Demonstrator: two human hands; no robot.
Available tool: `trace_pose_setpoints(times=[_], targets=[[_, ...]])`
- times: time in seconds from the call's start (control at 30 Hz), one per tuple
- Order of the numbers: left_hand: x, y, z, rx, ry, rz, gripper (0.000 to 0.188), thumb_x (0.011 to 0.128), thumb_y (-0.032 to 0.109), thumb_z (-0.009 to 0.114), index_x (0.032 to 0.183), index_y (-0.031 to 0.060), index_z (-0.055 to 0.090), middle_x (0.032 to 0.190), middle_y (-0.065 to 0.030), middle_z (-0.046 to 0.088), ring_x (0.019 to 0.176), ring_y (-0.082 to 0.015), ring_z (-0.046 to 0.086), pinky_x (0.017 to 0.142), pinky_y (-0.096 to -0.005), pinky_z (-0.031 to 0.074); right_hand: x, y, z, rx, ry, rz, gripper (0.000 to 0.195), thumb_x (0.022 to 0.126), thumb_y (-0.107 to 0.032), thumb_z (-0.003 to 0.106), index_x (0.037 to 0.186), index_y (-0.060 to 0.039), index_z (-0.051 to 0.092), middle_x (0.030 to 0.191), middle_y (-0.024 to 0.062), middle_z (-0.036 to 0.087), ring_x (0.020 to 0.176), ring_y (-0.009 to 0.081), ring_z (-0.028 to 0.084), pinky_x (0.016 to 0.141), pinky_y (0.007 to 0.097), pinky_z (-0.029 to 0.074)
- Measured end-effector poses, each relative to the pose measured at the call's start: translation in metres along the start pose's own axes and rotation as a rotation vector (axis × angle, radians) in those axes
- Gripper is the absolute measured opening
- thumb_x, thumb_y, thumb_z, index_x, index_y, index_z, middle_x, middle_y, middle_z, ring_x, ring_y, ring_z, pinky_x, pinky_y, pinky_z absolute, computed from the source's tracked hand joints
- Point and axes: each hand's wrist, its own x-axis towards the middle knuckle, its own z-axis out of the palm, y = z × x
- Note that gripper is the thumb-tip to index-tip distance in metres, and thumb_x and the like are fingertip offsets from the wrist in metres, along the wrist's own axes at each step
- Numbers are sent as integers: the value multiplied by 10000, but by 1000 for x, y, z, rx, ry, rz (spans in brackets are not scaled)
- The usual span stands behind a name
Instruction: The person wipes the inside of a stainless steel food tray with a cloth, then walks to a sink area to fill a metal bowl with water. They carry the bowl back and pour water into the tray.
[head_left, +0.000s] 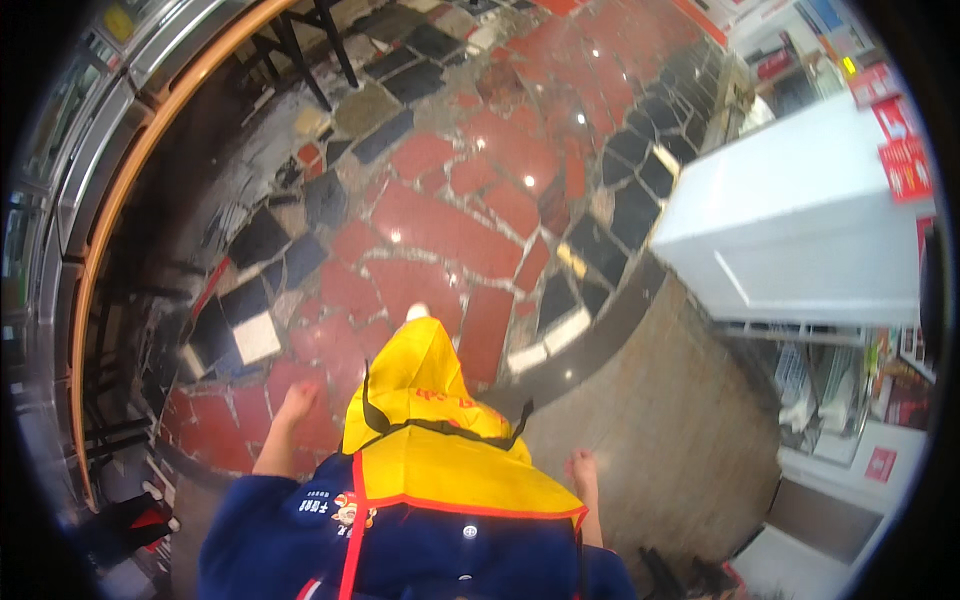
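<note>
My left hand (301, 400) hangs loosely curled over the red stone paving (420, 285), beside a yellow apron (457, 469) with red trim and black ties. Nothing shows in its fingers. On the other side of the apron, my right hand (582, 466) hangs low over plain grey-brown floor (637, 420). Its fingers are curled too, with no object visible in them. The apron covers a navy short-sleeved shirt (270, 532). One light-coloured shoe tip (418, 310) pokes out beyond the apron's far end.
An orange-brown counter edge (112, 180) curves along the left, with black stool legs (292, 52) near it. A white cabinet (780, 217) juts out at the right, and below it stands a shelf unit (825, 382). Dark stones (592, 247) border the red paving.
</note>
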Motion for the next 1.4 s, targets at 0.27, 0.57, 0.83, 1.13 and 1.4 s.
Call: trace_pose_setpoints(times=[0.27, 0.57, 0.83, 1.13, 1.4], targets=[[214, 122, -74, -411, 66, -730, 282, 848, 287, 559, 840, 21, 654, 682, -120, 624, 605, -225, 581, 548, -392, 462, 201, -502, 55, 148, -257, -473, 170, 919, -172, 535, 1021, -43, 577, 771, 13, 598, 651, 97, 559, 578, 231, 463], [668, 751, -183, -162, 129, 436, 226, 926, 195, 504, 1027, 43, 638, 719, -28, 604, 677, -113, 551, 640, -269, 463, 383, -538, -59, -93, -226, -78, 198, 867, -149, 489, 859, -13, 633, 666, 66, 630, 566, 186, 604, 457, 340, 480], [850, 836, -150, -151, 61, 96, 286, 898, 292, 535, 835, 42, 660, 645, -22, 573, 619, -124, 549, 575, -313, 456, 600, -894, -101, 257, -20, 133, 99, 850, -138, 539, 837, -46, 573, 590, 78, 544, 435, 160, 499, 349, 265, 368], [1043, 821, -158, 586, -286, -37, 203, 746, 203, 589, 892, 99, 683, 829, -122, 662, 782, -277, 643, 659, -414, 493, 750, -1524, -4, 50, -264, -627, 201, 864, -201, 577, 945, -22, 621, 776, 127, 629, 737, 194, 606, 687, 324, 484], [1422, 1379, -298, -193, 111, 301, 288, 877, 299, 544, 1034, 83, 652, 897, -149, 662, 831, -296, 630, 749, -367, 482, 867, -1678, -72, -102, -208, -179, 197, 843, -197, 600, 949, -33, 621, 689, 79, 604, 613, 165, 592, 529, 306, 477]])
